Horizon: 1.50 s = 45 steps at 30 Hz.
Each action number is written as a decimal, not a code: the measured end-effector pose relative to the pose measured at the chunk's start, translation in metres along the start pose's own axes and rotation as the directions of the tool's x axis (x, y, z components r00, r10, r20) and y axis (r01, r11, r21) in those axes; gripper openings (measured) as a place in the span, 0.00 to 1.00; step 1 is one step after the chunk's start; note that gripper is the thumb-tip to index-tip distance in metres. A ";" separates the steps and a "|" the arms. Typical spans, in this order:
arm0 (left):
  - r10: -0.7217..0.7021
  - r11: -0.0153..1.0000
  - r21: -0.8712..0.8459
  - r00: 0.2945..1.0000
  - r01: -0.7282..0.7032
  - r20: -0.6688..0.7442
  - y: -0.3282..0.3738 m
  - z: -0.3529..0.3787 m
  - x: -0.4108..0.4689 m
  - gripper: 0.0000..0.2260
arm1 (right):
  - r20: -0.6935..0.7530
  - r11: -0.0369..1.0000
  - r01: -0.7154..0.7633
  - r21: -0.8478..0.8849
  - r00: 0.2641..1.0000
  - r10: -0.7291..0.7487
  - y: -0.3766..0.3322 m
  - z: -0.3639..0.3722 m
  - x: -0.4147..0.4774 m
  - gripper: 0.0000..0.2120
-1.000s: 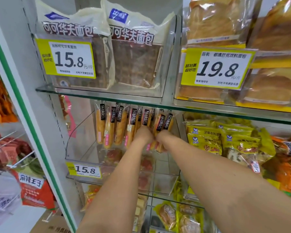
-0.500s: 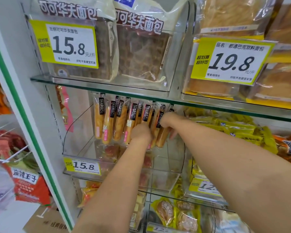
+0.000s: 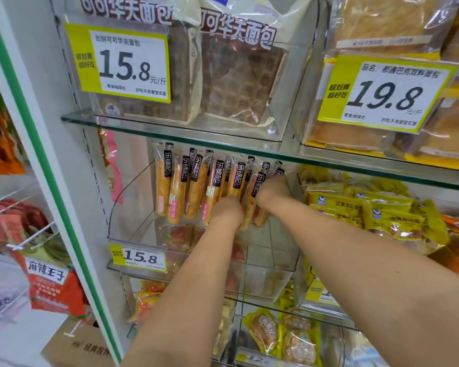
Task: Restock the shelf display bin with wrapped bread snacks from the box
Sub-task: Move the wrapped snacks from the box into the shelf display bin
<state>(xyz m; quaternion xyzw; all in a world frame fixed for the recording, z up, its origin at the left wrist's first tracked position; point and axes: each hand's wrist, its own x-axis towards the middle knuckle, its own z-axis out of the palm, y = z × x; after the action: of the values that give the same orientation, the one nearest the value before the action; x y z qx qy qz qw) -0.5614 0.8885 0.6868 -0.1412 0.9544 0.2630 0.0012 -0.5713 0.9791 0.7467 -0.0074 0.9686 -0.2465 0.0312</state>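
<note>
Rightward has gone the right hand, now at the end of the snacks standing at the bin's back, left hand mid-row (grips hidden, cannot tell), so nudge leaning packs upright gently.

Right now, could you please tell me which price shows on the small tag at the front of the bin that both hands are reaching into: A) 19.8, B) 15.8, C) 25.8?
B: the yellow price tag on the front lip of the clear bin holding the wrapped bread sticks reads 15.8.
</note>
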 end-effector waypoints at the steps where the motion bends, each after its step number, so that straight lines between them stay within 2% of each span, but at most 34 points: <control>1: -0.004 1.000 -0.017 1.000 0.004 0.000 0.000 -0.001 0.000 0.14 | -0.063 1.000 0.007 -0.014 0.998 -0.008 -0.001 0.001 0.003 0.17; 3: -0.014 0.998 -0.061 1.000 0.014 -0.010 -0.001 -0.002 0.000 0.11 | -0.170 0.996 -0.013 -0.088 0.985 -0.002 0.000 -0.001 0.009 0.21; 4: -0.016 0.996 -0.084 1.000 0.014 -0.019 0.000 -0.002 0.001 0.09 | -0.203 0.993 -0.018 -0.115 0.979 -0.006 0.001 -0.003 0.012 0.19; 8: -0.009 0.988 -0.156 0.999 0.002 -0.042 0.000 -0.001 0.004 0.10 | -0.183 0.981 0.116 -0.152 0.973 -0.144 0.012 -0.016 0.020 0.07; 11: -0.004 0.984 -0.179 0.999 -0.003 -0.040 0.001 0.002 0.005 0.12 | -0.256 0.967 0.198 -0.160 0.938 -0.234 0.018 -0.018 0.022 0.13; 15: -0.018 0.980 -0.200 1.000 0.016 -0.008 0.003 -0.001 0.004 0.13 | -0.249 0.963 0.188 -0.195 0.940 -0.234 0.017 -0.022 0.016 0.13; 17: -0.025 0.983 -0.182 1.000 0.028 0.017 0.005 -0.005 -0.003 0.11 | -0.247 0.958 0.197 -0.210 0.937 -0.247 0.017 -0.024 0.012 0.09; 22: -0.049 0.988 -0.145 0.998 0.045 -0.024 0.005 -0.026 -0.028 0.07 | -0.232 0.953 0.221 -0.209 0.935 -0.268 0.017 -0.028 -0.002 0.03; 24: -0.012 0.983 -0.182 0.997 -0.003 -0.080 -0.004 -0.037 -0.048 0.04 | -0.181 0.956 0.164 -0.244 0.960 -0.211 0.011 -0.027 -0.016 0.05; 25: 0.019 0.975 -0.215 0.991 -0.047 -0.130 -0.011 -0.041 -0.061 0.06 | -0.142 0.946 0.169 -0.278 0.966 -0.214 0.008 -0.025 -0.025 0.05; 28: 0.081 0.921 -0.341 0.948 -0.190 -0.309 -0.036 -0.050 -0.121 0.08 | -0.072 0.889 0.373 -0.267 0.912 -0.404 0.003 -0.014 -0.070 0.05; 31: 0.028 0.876 -0.432 0.917 -0.214 -0.398 -0.069 -0.048 -0.191 0.04 | -0.107 0.833 0.536 -0.138 0.828 -0.551 0.004 0.000 -0.133 0.14; 34: -0.069 0.844 -0.521 0.940 -0.123 -0.334 -0.119 -0.025 -0.255 0.07 | -0.016 0.779 0.623 -0.066 0.780 -0.625 0.009 0.034 -0.192 0.19; 38: -0.301 0.825 -0.543 0.935 0.156 -0.189 -0.206 0.029 -0.322 0.07 | 0.226 0.749 0.663 -0.010 0.731 -0.644 0.031 0.118 -0.240 0.20; 41: -0.454 0.764 -0.550 0.887 0.338 -0.086 -0.271 0.082 -0.370 0.07 | 0.501 0.777 0.625 -0.077 0.698 -0.512 0.060 0.205 -0.265 0.19; 43: -0.554 0.721 -0.506 0.832 0.472 -0.013 -0.311 0.119 -0.399 0.07 | 0.623 0.814 0.574 -0.091 0.671 -0.403 0.082 0.265 -0.278 0.18; 45: -0.635 0.648 -0.479 0.767 0.592 0.088 -0.343 0.156 -0.423 0.06 | 0.715 0.805 0.576 -0.145 0.623 -0.317 0.106 0.321 -0.291 0.14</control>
<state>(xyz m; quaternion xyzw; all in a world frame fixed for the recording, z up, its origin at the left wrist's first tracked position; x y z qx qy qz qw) -0.0741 0.7989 0.4124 -0.4628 0.7525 0.4683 0.0133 -0.2607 0.9273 0.4313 -0.3444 0.8867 -0.0451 0.3051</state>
